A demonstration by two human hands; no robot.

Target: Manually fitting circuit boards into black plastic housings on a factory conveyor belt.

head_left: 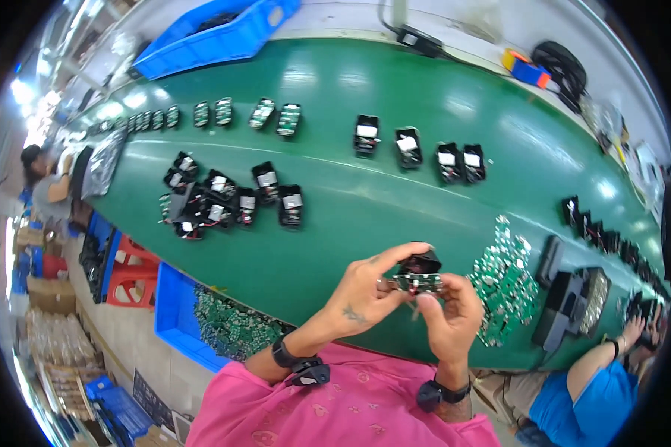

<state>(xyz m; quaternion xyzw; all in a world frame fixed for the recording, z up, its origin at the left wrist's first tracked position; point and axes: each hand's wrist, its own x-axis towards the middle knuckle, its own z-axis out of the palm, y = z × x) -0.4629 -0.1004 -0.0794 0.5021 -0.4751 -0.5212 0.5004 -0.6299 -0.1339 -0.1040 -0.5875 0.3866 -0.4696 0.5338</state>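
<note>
Between my two hands, above the near edge of the green table, are a black plastic housing and a small green circuit board. My left hand is closed round the housing, its index finger over the top and its thumb near the board's left end. With thumb and fingers, my right hand pinches the board at its right end. The board sits just in front of the housing's opening; whether the two touch is hard to tell. A pile of loose green circuit boards lies just right of my right hand.
Black housings with white parts inside stand at the back and in a cluster at left. Housings with green boards form a row farther left. A blue bin of boards is at lower left. Co-workers sit at both sides.
</note>
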